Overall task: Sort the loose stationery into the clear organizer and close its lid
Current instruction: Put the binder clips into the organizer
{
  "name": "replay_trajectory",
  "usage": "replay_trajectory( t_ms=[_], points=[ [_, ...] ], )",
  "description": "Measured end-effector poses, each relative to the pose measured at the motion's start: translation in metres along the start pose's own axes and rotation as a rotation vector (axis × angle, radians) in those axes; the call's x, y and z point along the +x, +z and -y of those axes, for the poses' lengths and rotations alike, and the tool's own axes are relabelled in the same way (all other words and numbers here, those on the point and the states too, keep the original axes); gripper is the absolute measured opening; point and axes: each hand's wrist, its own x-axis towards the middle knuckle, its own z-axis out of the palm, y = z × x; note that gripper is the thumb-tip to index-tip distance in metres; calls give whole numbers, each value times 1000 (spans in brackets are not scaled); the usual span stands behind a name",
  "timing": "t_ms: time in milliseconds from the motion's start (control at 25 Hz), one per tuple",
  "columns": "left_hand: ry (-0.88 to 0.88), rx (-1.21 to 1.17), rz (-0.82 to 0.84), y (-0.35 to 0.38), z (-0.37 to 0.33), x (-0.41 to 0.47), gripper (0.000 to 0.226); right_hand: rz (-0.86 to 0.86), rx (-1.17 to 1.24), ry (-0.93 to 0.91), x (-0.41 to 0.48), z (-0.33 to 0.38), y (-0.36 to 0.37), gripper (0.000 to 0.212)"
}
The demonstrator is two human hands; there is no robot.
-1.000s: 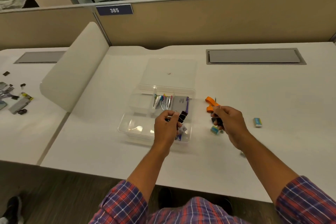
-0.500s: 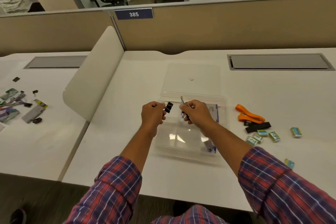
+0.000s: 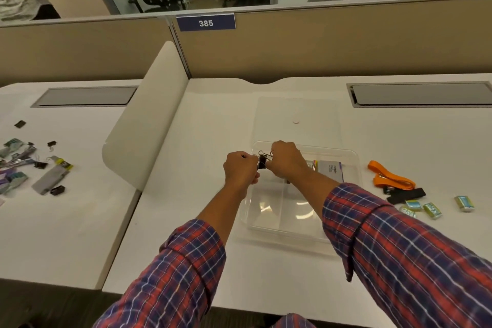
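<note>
Head view: At frame centre I see the left hand and the right hand brought together, with a black binder clip pinched between them. Both sets of fingers are curled narrow onto the clip; its wire handles project upward between the knuckles. The clip sits above the far left corner of the clear organizer, which lies open at centre right of the frame on the white desk. The lid lies flat beyond the organizer. A card pack rests in a far compartment. At right of frame, an orange lanyard and small erasers lie loose on the desk, well apart from the hands.
</note>
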Motion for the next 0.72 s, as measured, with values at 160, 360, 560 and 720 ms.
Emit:
replay_trajectory(
  t_ms=[160, 360, 560, 720],
  points=[
    [27, -27, -23, -4, 5, 2, 16, -20, -125, 2, 9, 7, 5, 16],
    [47, -32, -3, -4, 5, 4, 14, 67, -233, -69, 13, 13, 8, 11],
    [124, 104, 29, -4, -9, 13, 16, 35, -93, -66, 14, 5, -6, 21],
    [306, 453, 178, 3, -18, 18, 19, -238, 137, -18, 2, -15, -15, 17]
  ],
)
